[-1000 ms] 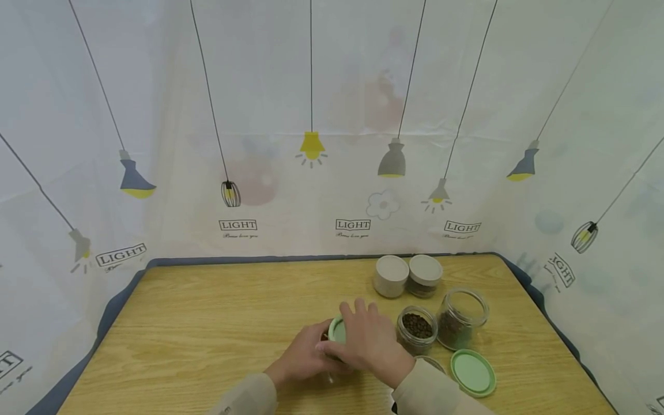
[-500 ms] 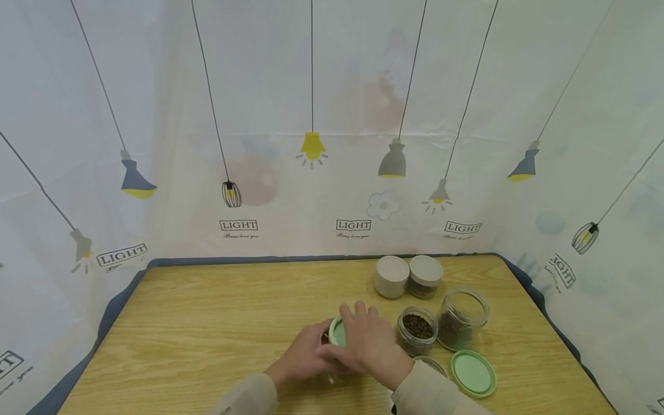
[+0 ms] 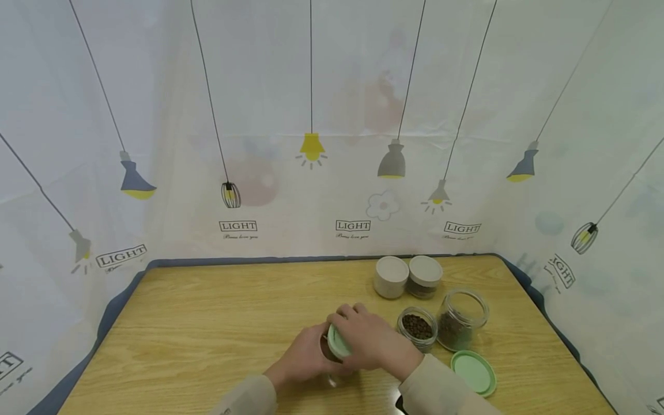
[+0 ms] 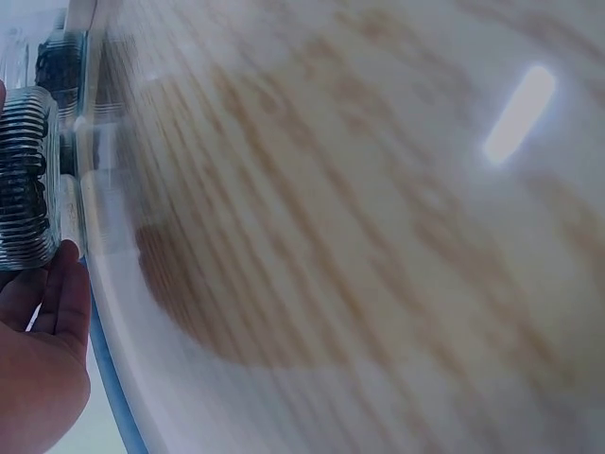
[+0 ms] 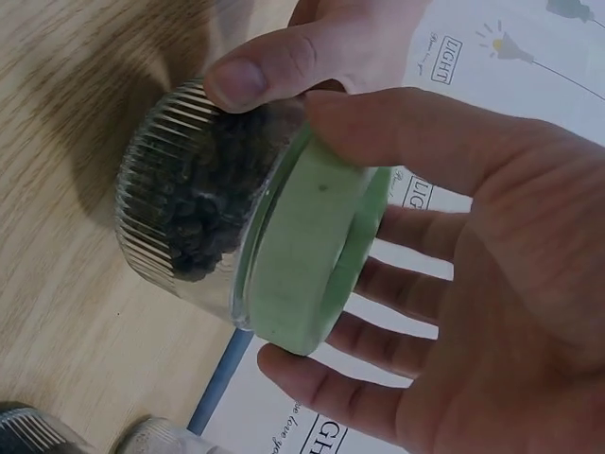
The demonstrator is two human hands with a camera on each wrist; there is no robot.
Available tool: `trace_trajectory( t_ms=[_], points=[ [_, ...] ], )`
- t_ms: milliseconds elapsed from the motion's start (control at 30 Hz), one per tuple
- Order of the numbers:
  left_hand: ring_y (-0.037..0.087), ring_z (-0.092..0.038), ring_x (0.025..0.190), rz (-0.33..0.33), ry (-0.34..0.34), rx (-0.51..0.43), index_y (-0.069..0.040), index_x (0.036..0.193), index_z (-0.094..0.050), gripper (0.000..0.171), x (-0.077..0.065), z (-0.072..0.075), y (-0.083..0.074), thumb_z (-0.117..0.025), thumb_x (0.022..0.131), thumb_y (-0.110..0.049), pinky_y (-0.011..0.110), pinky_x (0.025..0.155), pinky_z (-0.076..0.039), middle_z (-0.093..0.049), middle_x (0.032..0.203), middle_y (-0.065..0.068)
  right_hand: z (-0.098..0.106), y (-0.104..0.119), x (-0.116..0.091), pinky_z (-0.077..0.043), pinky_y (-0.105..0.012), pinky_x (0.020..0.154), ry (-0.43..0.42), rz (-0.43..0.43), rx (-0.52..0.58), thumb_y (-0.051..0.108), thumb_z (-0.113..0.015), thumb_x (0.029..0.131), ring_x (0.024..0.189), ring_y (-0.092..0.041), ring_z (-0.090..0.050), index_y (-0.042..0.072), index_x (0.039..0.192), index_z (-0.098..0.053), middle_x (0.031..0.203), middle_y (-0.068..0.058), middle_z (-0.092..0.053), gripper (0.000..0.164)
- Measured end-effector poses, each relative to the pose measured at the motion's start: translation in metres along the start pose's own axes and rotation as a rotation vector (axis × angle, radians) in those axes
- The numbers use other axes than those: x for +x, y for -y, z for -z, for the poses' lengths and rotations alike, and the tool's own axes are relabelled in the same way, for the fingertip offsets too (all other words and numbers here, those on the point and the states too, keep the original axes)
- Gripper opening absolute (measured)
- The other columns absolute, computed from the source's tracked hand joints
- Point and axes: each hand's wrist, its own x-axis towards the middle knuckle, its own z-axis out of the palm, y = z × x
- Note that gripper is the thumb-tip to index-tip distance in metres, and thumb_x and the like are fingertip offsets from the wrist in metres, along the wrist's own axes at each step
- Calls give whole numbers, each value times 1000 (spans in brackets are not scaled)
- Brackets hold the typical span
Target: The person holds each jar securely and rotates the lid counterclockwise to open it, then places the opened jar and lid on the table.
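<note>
Near the front middle of the table, my left hand [image 3: 306, 354] holds a ribbed glass jar [image 5: 142, 218] around its body. Dark bean-like pieces [image 5: 213, 199] fill part of the jar, which lies tilted in the right wrist view. A light green lid [image 5: 293, 236] covers its mouth. My right hand [image 3: 368, 340] grips this lid from above, thumb on one side and fingers spread round the far rim. In the left wrist view the jar [image 4: 24, 180] shows at the left edge, with fingertips of the left hand [image 4: 47, 359] under it.
To the right stand an open jar of coffee beans [image 3: 417, 327] and a larger open glass jar [image 3: 459, 323]. A second green lid [image 3: 474, 373] lies in front of them. Two white-lidded jars [image 3: 391, 276] stand at the back. A printed curtain [image 3: 280, 236] surrounds the table [image 3: 223, 311].
My right hand has turned on the lid: its fingers have swung left and its wrist has shifted right. The lid looks more tilted. My left hand has stayed in place.
</note>
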Motion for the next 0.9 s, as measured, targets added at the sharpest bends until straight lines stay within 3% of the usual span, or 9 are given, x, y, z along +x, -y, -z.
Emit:
trace_trajectory(
  t_ms=[200, 467, 900],
  points=[
    [7, -61, 109, 25, 4, -16, -21, 136, -51, 79, 0, 0, -1, -82, 71, -53, 31, 93, -51, -63, 123, -8, 3, -3, -1, -54, -38, 77, 17, 50, 9, 35, -87, 71, 115, -26, -50, 23, 132, -52, 126, -4, -51, 70],
    [7, -61, 109, 16, 8, -12, -19, 136, -50, 80, 0, 0, -1, -82, 71, -53, 31, 94, -50, -63, 123, -7, 6, -4, -3, -54, -41, 80, 29, 56, 37, 30, -87, 71, 119, -26, -49, 26, 130, -54, 128, -2, -51, 68],
    [9, -60, 113, 22, 4, -20, -21, 135, -52, 79, 2, 0, -3, -83, 70, -53, 37, 99, -48, -63, 127, -8, 27, -3, -9, -52, -43, 92, 32, 59, 64, 32, -86, 72, 124, -27, -47, 21, 137, -51, 135, -5, -50, 75]
  ],
)
